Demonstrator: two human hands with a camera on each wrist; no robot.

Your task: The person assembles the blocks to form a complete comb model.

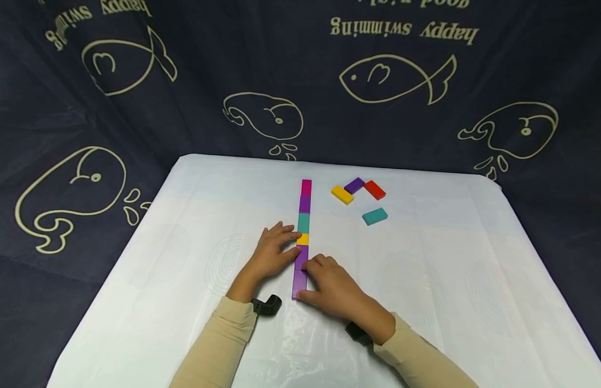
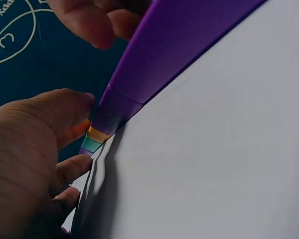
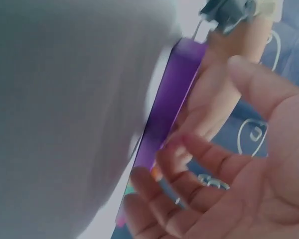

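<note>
A straight row of flat rectangular blocks runs away from the person on the white table. From the near end lie a purple block (image 1: 299,284), a second purple block (image 1: 302,257), a yellow block (image 1: 303,239), a teal block (image 1: 303,222), another purple block (image 1: 305,204) and a magenta block (image 1: 306,187). My left hand (image 1: 273,253) is at the row's left side, index fingertip over the yellow block and thumb by the second purple one. On the right side, my right hand (image 1: 335,286) spreads thumb and index finger along the nearest purple block. Firm contact cannot be told.
Right of the row's far end lie a loose yellow block (image 1: 342,195), a purple one (image 1: 354,186), a red one (image 1: 375,189) and a teal one (image 1: 375,216). A dark cloth (image 1: 310,129) with fish drawings hangs behind the white table (image 1: 441,258).
</note>
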